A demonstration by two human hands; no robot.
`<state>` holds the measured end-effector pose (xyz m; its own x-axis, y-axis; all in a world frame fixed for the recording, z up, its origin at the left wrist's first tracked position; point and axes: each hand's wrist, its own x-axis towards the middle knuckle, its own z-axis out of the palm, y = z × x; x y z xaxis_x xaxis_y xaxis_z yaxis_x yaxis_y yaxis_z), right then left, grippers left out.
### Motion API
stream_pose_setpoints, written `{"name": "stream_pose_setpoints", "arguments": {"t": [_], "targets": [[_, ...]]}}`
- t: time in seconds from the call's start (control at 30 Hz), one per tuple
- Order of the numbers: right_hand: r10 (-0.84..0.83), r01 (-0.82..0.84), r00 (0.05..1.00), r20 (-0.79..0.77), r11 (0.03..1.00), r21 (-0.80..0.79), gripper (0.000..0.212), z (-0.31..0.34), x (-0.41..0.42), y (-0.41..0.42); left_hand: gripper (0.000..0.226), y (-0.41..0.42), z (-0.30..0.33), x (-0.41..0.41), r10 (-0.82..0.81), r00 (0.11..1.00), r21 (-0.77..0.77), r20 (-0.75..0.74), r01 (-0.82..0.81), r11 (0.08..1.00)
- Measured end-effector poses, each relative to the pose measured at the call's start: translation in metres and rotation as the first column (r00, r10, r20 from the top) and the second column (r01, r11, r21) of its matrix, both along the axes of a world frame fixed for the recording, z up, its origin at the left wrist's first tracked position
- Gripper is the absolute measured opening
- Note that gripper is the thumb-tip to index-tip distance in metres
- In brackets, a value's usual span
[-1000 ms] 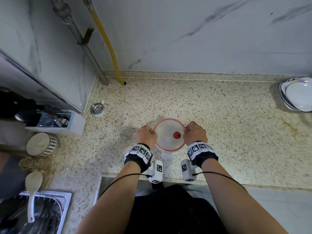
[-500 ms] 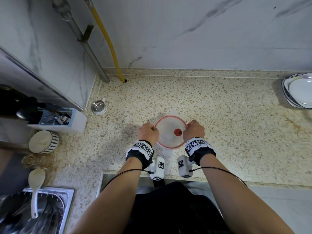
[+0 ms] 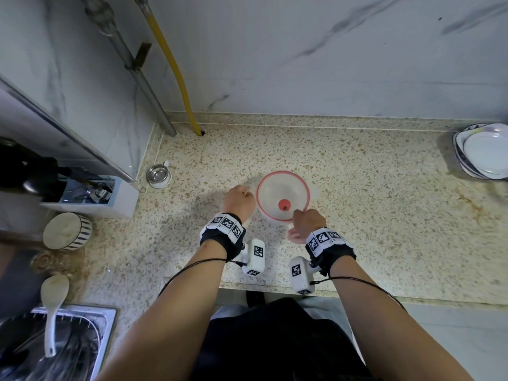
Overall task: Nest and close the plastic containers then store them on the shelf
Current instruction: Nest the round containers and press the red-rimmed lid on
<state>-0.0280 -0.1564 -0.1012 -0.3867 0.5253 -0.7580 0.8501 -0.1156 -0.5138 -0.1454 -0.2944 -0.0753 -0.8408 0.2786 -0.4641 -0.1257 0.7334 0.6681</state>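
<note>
Plastic container [image 3: 282, 196], round and clear with a red-rimmed lid and a red dot near the lid's middle, sits on the speckled countertop [image 3: 371, 215] just ahead of the person's wrists. The left hand [image 3: 239, 202] is beside the container's left edge, its fingers curled under into a loose fist; whether the fingertips pinch the rim or merely rest next to it cannot be told, since the back of the hand hides them. The right hand [image 3: 308, 221] is at the container's near right edge, fingers likewise curled downward over a pale tab that pokes out below the hand (the grip itself is hidden, so how firmly it holds cannot be told). Both wrists carry black bands with checkered markers and small white boxes on cables.

Farther off, a stack of white plates [image 3: 483, 154] lies at the right end of the counter, well apart from the container. A small metal cup [image 3: 158, 176] stands near the left wall, a striped bowl [image 3: 66, 230] sits at the left edge, and a white spoon [image 3: 52, 306] leans out of the sink rack.
</note>
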Motion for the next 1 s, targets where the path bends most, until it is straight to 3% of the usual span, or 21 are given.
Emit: {"name": "stream_pose_setpoints", "arguments": {"t": [0.07, 0.23, 0.27, 0.33, 0.43, 0.5, 0.77, 0.9, 1.0], "targets": [[-0.066, 0.070, 0.997, 0.030, 0.991, -0.118, 0.027, 0.004, 0.002, 0.000, 0.038, -0.004, -0.002, 0.003, 0.021, 1.000, -0.018, 0.006, -0.021, 1.000], [0.021, -0.005, 0.996, 0.082, 0.982, -0.190, 0.025, 0.017, 0.004, 0.003, 0.035, -0.009, -0.008, 0.015, 0.043, 0.999, -0.047, -0.032, -0.044, 0.998], [0.043, -0.029, 0.995, 0.088, 0.987, -0.158, 0.026, 0.019, 0.005, 0.005, 0.034, -0.009, -0.008, 0.017, 0.042, 0.999, -0.056, -0.033, -0.044, 0.997], [0.067, -0.071, 0.995, 0.079, 0.996, 0.050, 0.036, 0.021, 0.005, 0.010, 0.035, -0.007, -0.006, 0.017, 0.025, 0.999, -0.064, -0.040, -0.027, 0.998], [0.091, -0.162, 0.978, 0.188, 0.900, 0.405, 0.049, 0.022, 0.001, 0.017, 0.039, -0.001, -0.003, 0.013, -0.006, 0.999, -0.025, -0.039, 0.005, 1.000], [0.055, -0.155, 0.976, 0.209, 0.854, 0.497, 0.058, 0.020, -0.004, 0.017, 0.039, 0.002, -0.001, 0.010, -0.025, 0.999, -0.015, -0.045, 0.024, 1.000], [0.245, -0.239, 0.968, 0.050, 0.848, 0.474, 0.038, 0.006, -0.010, 0.022, 0.043, 0.013, -0.002, 0.000, -0.058, 0.997, 0.002, -0.056, 0.058, 0.998], [0.344, -0.306, 0.939, 0.005, 0.829, 0.468, 0.041, 0.005, -0.003, 0.019, 0.048, 0.013, -0.003, -0.002, -0.029, 0.998, -0.147, -0.056, 0.020, 0.989], [0.387, -0.340, 0.922, -0.013, 0.825, 0.452, 0.048, 0.007, -0.001, 0.021, 0.037, 0.009, -0.005, -0.003, -0.053, 0.998, -0.270, 0.020, 0.056, 0.961]]}}
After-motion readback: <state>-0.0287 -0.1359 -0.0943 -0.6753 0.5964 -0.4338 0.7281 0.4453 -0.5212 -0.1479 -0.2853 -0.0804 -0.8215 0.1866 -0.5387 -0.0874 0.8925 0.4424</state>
